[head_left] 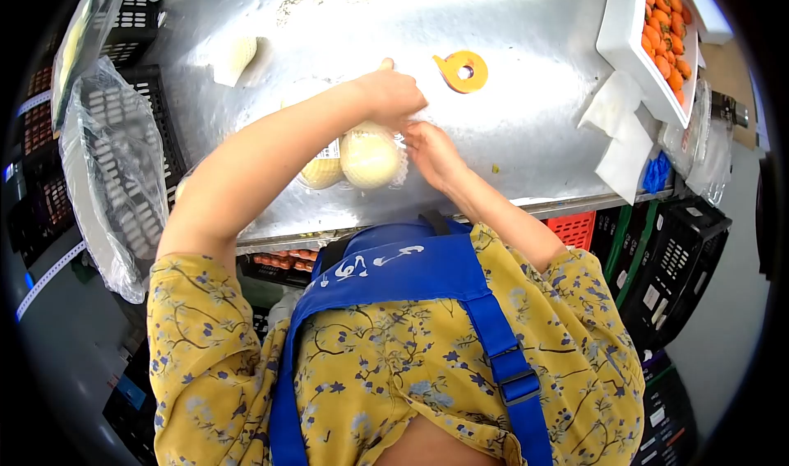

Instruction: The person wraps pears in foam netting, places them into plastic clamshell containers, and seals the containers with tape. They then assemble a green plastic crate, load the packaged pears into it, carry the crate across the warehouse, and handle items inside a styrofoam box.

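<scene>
Fastening the wrap seems to be the step in hand. The pale cream, round fruit in glossy clear film [370, 158] sits on the silvery metal table [534, 133], just below my hands. My left hand [393, 96] is curled, fingertips close to those of my right hand [436, 153], bent beside the film – whether either pinches plastic, I cannot tell. Next move probably calls for drawing the loose film snug. Flat orange-yellow plastic tape dispenser [462, 71] lies near, between one and two o'clock from the fruit. At nine, a yellowish, labelled round fruit [321, 173] – surface dimpled like netting. Film crinkled, metal scuffed and glaring.
</scene>
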Tool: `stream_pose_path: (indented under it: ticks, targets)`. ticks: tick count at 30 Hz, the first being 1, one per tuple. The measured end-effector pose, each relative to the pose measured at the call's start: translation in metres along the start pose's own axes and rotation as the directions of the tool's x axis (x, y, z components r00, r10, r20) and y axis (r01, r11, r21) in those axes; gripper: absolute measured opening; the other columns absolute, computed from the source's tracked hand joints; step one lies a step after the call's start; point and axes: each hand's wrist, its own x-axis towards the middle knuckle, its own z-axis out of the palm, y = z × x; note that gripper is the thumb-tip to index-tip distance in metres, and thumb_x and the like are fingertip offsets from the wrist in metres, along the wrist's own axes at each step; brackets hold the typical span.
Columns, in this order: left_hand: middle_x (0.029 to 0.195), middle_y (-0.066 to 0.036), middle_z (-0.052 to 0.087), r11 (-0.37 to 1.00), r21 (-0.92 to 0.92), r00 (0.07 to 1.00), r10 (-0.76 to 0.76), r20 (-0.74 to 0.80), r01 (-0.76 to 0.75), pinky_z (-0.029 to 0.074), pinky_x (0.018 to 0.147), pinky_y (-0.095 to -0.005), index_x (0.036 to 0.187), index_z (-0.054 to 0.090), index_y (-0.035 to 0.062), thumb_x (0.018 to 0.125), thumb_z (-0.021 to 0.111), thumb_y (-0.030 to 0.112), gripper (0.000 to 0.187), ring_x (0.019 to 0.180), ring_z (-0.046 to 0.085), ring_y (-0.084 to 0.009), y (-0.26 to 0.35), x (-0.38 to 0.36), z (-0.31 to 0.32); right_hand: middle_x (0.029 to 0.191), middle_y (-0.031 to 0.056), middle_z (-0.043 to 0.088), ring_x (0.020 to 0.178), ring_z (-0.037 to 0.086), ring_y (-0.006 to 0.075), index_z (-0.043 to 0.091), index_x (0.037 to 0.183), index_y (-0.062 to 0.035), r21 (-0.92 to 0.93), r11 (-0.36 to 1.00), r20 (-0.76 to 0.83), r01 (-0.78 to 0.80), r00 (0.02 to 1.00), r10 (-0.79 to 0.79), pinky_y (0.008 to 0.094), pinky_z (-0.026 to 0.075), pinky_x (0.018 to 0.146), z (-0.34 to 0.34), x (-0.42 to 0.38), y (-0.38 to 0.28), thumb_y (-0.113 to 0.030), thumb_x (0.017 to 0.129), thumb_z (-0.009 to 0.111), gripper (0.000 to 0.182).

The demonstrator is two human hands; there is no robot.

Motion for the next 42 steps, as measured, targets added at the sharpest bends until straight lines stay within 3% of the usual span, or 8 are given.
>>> stream_pose_path:
  ticks: [6, 7, 11, 15, 21, 30, 39, 42]
  targets:
    - [0.122, -0.008, 0.049, 0.997, -0.057, 0.983, 0.032, -0.18, -0.043, 0.028, 0.101, -0.0495, 0.107, 0.054, 0.0108, 0.067, 0.07, 0.02, 0.044, 0.122, 0.038, -0.0223, -0.008, -0.008, 0.006, 0.091, 0.0044, 0.06, 0.08, 0.052, 0.0101, 0.059, 0.096, 0.002, -0.181, 0.983, -0.011, 0.039, 0.999, -0.042, 0.0248, 0.041, 0.073, -0.011, 0.012, 0.015, -0.011, 0.082, 0.052, 0.02]
    - [0.122, -0.008, 0.05, 0.982, -0.164, 0.923, 0.025, -0.384, -0.095, 0.029, 0.101, -0.0477, 0.108, 0.054, 0.0104, 0.068, 0.069, 0.018, 0.043, 0.121, 0.039, -0.023, -0.01, -0.019, 0.006, 0.091, 0.0046, 0.061, 0.081, 0.054, 0.0103, 0.059, 0.096, 0.0021, -0.202, 0.979, -0.012, 0.034, 0.999, -0.037, 0.0249, 0.042, 0.074, -0.009, 0.011, 0.014, -0.01, 0.084, 0.052, 0.019]
    - [0.118, -0.006, 0.056, 0.805, -0.528, 0.473, -0.366, -0.801, -0.271, 0.035, 0.099, -0.0411, 0.113, 0.056, 0.0106, 0.074, 0.064, 0.011, 0.04, 0.117, 0.046, -0.0266, -0.037, -0.091, 0.034, 0.085, 0.0026, 0.061, 0.075, 0.055, 0.0085, 0.061, 0.094, 0.0029, -0.456, 0.889, -0.031, 0.037, 0.998, -0.057, 0.0235, 0.044, 0.071, -0.006, 0.016, 0.014, -0.013, 0.086, 0.055, 0.019]
    - [0.119, -0.011, 0.055, 0.351, -0.931, 0.095, -0.928, -0.36, -0.099, 0.037, 0.095, -0.0388, 0.118, 0.052, 0.0029, 0.088, 0.055, 0.021, 0.036, 0.115, 0.047, -0.0226, -0.033, -0.144, 0.118, 0.062, 0.0008, 0.054, 0.056, 0.045, 0.0074, 0.059, 0.074, 0.0022, -0.753, 0.636, 0.038, 0.168, 0.976, -0.214, 0.0261, 0.036, 0.05, -0.028, 0.039, 0.028, -0.021, 0.083, 0.059, 0.025]
    - [0.123, -0.02, 0.047, -0.349, -0.896, 0.457, -0.867, 0.198, -0.275, 0.041, 0.087, -0.0334, 0.133, 0.03, -0.0066, 0.086, 0.055, 0.042, 0.073, 0.11, 0.048, -0.0239, -0.003, -0.129, 0.172, 0.056, 0.003, 0.051, 0.053, 0.043, 0.0083, 0.057, 0.071, 0.0023, -0.779, 0.621, 0.037, 0.088, 0.995, -0.095, 0.0266, 0.036, 0.049, -0.012, 0.032, 0.003, -0.022, 0.083, 0.059, 0.027]
    - [0.132, -0.029, 0.034, -0.379, -0.84, 0.519, -0.843, 0.141, -0.388, 0.038, 0.095, -0.0394, 0.137, 0.013, -0.0108, 0.084, 0.058, 0.043, 0.088, 0.119, 0.043, -0.0327, -0.009, -0.125, 0.176, 0.06, -0.0018, 0.05, 0.055, 0.039, 0.0064, 0.057, 0.072, 0.0005, -0.736, 0.638, 0.132, 0.228, 0.972, -0.194, 0.0244, 0.032, 0.05, -0.022, 0.039, 0.015, -0.018, 0.084, 0.057, 0.022]
    - [0.139, -0.025, 0.025, -0.436, -0.84, 0.612, -0.773, 0.167, -0.322, 0.03, 0.101, -0.0453, 0.139, 0.009, -0.006, 0.08, 0.058, 0.052, 0.096, 0.127, 0.032, -0.0325, -0.014, -0.134, 0.176, 0.077, 0.0029, 0.056, 0.07, 0.052, 0.0094, 0.057, 0.082, -0.0037, -0.619, 0.784, 0.102, -0.038, 0.986, 0.129, 0.0248, 0.047, 0.067, -0.007, 0.021, -0.023, -0.024, 0.086, 0.054, 0.021]
    - [0.139, -0.027, 0.025, -0.452, -0.817, 0.608, -0.777, 0.162, -0.359, 0.03, 0.101, -0.0462, 0.139, 0.008, -0.0063, 0.079, 0.059, 0.053, 0.098, 0.126, 0.033, -0.0343, -0.01, -0.135, 0.169, 0.071, 0.0017, 0.053, 0.066, 0.049, 0.0089, 0.056, 0.079, -0.0032, -0.77, 0.634, 0.101, 0.071, 0.995, 0.012, 0.0246, 0.045, 0.062, -0.011, 0.03, -0.009, -0.024, 0.087, 0.053, 0.022]
